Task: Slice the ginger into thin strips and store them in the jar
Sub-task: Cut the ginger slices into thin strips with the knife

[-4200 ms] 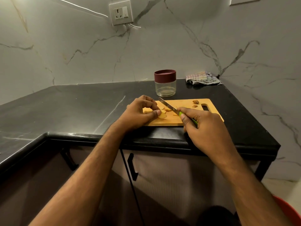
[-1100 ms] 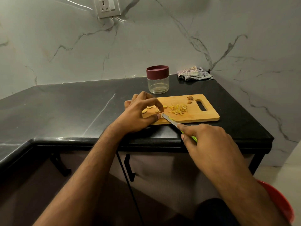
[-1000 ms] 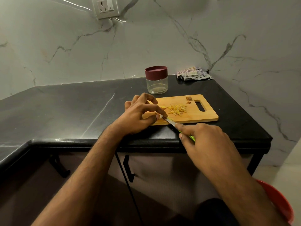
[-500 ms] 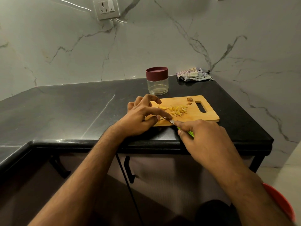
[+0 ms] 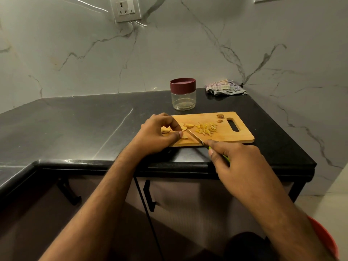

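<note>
A wooden cutting board (image 5: 237,137) lies on the black counter. A pile of thin ginger strips (image 5: 206,128) sits in its middle, with flat ginger slices (image 5: 188,126) to the left. My left hand (image 5: 160,134) pinches ginger slices at the board's left end, partly hiding them. My right hand (image 5: 235,162) grips a green-handled knife (image 5: 194,136), its blade lying across the board beside my left fingertips. A clear glass jar (image 5: 183,97) with a maroon lid stands closed behind the board.
Two brown ginger scraps (image 5: 220,117) lie near the board's handle slot. A folded checked cloth (image 5: 225,87) sits in the back corner. A wall socket (image 5: 125,9) is above. A red tub (image 5: 325,238) stands on the floor at lower right.
The pile of strips has appeared on the board since the earliest frame. In the last second my right hand slid the knife forward, blade now beside my left fingertips on the slices.
</note>
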